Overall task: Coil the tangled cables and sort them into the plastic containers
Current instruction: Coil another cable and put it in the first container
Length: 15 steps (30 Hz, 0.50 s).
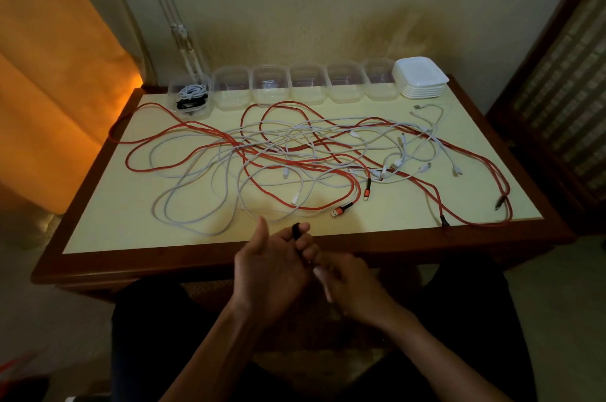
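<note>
Holding a small black item (296, 231), the left hand (269, 267) pinches it; the right hand (347, 283) grips a white piece (323, 283). Six tubs (270, 86) line the far surface (131, 214), the leftmost holding two coils (190, 97). Red cables (183, 132) and white cables (196, 181) sprawl left-right.

Home room: curtain (49, 73), wooden table (492, 241)
</note>
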Motion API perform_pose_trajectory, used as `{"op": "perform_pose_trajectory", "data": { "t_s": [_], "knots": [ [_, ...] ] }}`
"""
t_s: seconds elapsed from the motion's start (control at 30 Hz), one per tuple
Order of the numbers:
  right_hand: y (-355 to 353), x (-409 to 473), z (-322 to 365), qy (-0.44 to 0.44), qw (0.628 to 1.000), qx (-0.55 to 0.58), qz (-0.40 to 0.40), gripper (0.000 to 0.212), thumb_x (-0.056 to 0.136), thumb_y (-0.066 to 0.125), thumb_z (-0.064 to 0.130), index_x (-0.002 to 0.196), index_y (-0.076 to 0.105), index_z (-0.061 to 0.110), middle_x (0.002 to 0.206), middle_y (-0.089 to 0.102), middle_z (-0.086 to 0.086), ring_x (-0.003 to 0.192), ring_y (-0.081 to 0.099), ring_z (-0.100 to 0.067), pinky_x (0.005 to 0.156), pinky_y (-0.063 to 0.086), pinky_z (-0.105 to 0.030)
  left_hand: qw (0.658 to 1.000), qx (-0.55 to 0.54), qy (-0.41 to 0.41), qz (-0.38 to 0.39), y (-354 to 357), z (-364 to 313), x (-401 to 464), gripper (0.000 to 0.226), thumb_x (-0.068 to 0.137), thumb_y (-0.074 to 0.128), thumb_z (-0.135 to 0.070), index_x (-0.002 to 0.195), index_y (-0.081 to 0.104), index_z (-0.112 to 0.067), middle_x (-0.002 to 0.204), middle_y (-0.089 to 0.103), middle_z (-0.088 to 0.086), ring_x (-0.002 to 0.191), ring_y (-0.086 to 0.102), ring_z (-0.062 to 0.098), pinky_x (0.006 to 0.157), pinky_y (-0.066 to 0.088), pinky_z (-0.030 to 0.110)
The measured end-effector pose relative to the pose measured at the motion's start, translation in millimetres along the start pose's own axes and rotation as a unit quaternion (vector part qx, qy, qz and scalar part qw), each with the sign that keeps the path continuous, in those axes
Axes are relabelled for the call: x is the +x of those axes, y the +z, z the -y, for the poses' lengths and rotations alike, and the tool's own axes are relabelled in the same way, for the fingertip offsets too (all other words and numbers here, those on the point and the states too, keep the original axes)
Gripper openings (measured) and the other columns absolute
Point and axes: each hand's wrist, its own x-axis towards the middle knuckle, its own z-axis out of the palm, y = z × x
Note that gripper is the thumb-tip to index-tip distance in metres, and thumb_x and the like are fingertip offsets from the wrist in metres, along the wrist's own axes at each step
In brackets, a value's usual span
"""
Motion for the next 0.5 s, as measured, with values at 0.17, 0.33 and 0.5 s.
{"op": "perform_pose_trajectory", "data": {
  "t_s": [0.17, 0.33, 0.5],
  "knots": [
    [-2, -14, 15, 0.024, 0.985, -0.002, 0.170, 0.029, 0.101, 0.052, 0.025, 0.129, 0.057, 0.018, 0.067, 0.060, 0.008, 0.050, 0.058, -0.005, 0.053, 0.048, -0.018, 0.986, 0.138, 0.066, -0.060, -17, -11, 5, 0.097, 0.064, 0.062, -0.077, 0.126, 0.050, -0.003, 0.087, 0.055, 0.007, 0.088, 0.052, 0.022, 0.088, 0.038, 0.034],
    [-30, -15, 42, -0.013, 0.990, 0.113, 0.083, 0.024, 0.099, 0.055, 0.020, 0.093, 0.065, -0.002, 0.058, 0.054, 0.003, 0.045, 0.047, -0.007, 0.048, 0.039, -0.015, 0.921, 0.382, 0.050, -0.059, -24, -4, 1, 0.057, 0.092, 0.032, -0.062, 0.123, 0.057, -0.022, 0.096, 0.064, 0.003, 0.097, 0.062, 0.022, 0.083, 0.051, 0.023],
    [-45, 2, 50, -0.029, 0.990, 0.129, -0.051, 0.027, 0.097, 0.057, 0.012, 0.073, 0.068, 0.006, 0.049, 0.051, 0.006, 0.048, 0.047, -0.005, 0.054, 0.040, -0.014, 0.843, 0.535, 0.049, -0.002, -17, 9, -5, 0.055, 0.082, 0.047, -0.074, 0.094, 0.059, -0.022, 0.088, 0.060, -0.005, 0.081, 0.059, 0.009, 0.079, 0.051, 0.029]
  ]
}}
